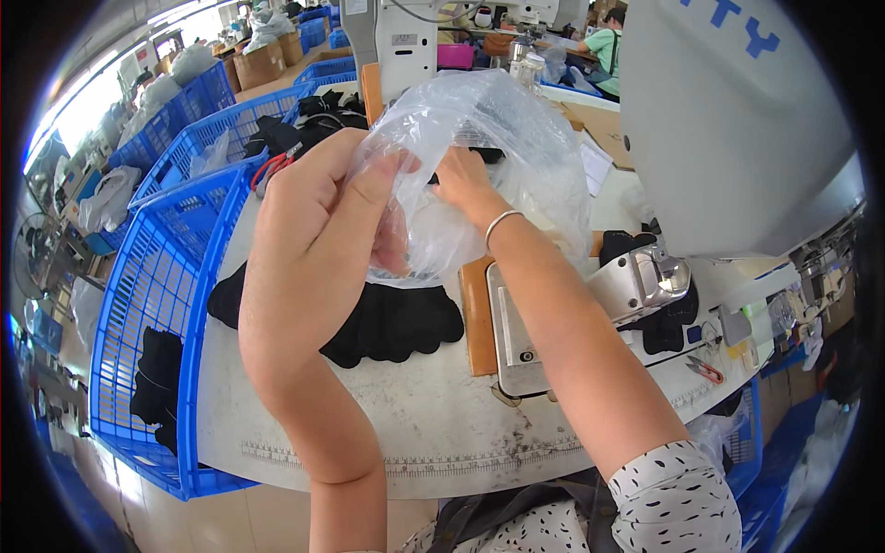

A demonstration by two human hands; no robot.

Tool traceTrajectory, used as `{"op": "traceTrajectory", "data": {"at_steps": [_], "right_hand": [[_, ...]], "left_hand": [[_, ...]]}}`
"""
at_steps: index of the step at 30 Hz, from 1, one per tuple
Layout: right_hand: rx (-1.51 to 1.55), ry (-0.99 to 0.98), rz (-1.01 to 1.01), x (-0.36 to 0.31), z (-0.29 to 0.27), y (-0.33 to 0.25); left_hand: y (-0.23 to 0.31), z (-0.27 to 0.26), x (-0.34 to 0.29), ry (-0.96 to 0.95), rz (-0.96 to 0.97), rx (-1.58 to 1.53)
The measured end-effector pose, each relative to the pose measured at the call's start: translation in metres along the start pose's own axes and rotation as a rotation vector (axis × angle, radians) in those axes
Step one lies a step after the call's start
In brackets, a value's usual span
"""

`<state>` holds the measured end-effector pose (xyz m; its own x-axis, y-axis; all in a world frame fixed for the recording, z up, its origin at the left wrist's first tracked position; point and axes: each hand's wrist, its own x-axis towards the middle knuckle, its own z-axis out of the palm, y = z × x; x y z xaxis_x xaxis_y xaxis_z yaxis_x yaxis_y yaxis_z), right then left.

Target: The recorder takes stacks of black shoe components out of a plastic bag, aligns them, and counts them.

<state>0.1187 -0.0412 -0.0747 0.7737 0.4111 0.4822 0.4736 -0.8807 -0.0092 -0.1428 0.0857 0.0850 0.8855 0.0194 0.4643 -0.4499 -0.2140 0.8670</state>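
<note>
A clear plastic bag (544, 175) is held up over the sewing table, its mouth toward me. My left hand (318, 217) pinches the bag's left edge between thumb and fingers; some fingers show through the film. My right hand (464, 180) reaches inside the bag, fingers curled on a black fabric piece (487, 155); its fingertips are partly hidden. Below the bag, black fabric pieces with scalloped edges (406, 323) lie on the white tabletop (433, 405). A sewing machine's metal arm end (645, 281) stands right of my right forearm, with black fabric by it.
Blue plastic crates (191, 369) stand along the table's left side, with black pieces in them. Red-handled scissors (272, 169) lie behind my left hand; small thread snips (705, 370) lie at right. The grey machine head (737, 129) overhangs the right. A person (604, 51) sits farther back.
</note>
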Motion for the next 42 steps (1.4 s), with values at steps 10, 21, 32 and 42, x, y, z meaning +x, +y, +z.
{"op": "traceTrajectory", "data": {"at_steps": [10,21,32,42], "right_hand": [[0.159,0.098,-0.032,0.008,0.012,-0.002],[0.529,-0.058,0.013,0.016,-0.022,0.021],[-0.129,-0.712,0.226,0.059,-0.093,0.019],[0.153,0.191,0.123,-0.1,-0.153,-0.035]], "left_hand": [[-0.002,-0.008,0.002,0.03,0.004,0.064],[-0.004,-0.009,0.004,0.008,0.028,0.055],[-0.006,-0.008,0.004,-0.032,0.038,0.077],[-0.005,-0.007,0.0,-0.026,0.055,0.199]]}}
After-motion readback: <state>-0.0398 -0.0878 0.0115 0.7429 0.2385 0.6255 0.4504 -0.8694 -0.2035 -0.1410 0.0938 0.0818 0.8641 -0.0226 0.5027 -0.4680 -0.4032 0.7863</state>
